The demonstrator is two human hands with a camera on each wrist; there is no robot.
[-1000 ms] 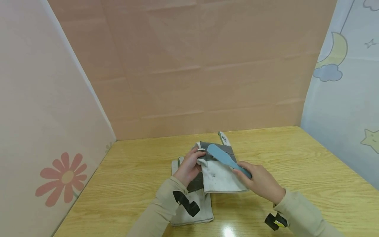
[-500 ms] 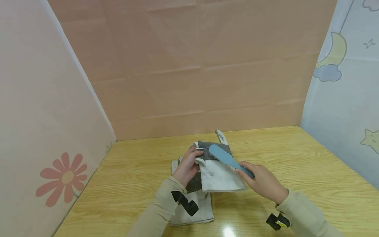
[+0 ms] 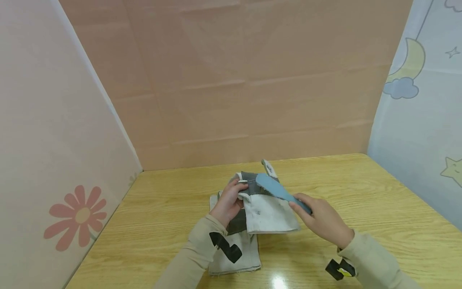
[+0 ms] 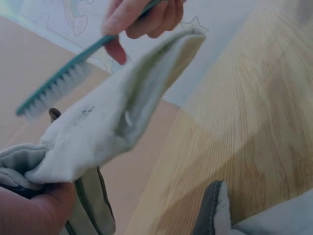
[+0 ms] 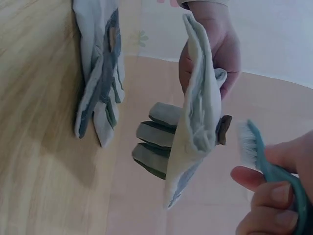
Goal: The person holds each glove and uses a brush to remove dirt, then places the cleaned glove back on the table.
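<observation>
Yellow wood grain covers the table (image 3: 361, 180), and a plain peach backdrop (image 3: 234, 100) rises behind it at twelve o'clock. Raised above the tabletop near the middle of the head view is a white-and-grey held glove (image 3: 272, 216), its pale cuff hanging toward six o'clock and dark specks on the white cloth. At its nine o'clock, the left hand (image 3: 229, 202) pinches it firmly, thumb and fingers closed on the fabric. Over the grey band lies a blue brush (image 3: 274, 187), head toward ten o'clock, handle toward four; its white bristles face the glove, and the right wrist view shows a gap between them. Curled round the handle, the right hand (image 3: 323, 220) has the brush fully in its grasp. Toward seven o'clock, a second glove (image 3: 234, 257) lies on the table, partly beneath the left arm. Farther out, a pink flower (image 3: 82, 216) decorates the wall near nine o'clock; a yellow moon (image 3: 413, 58) hangs between one and two, and a star (image 3: 452, 170) sits near three.
</observation>
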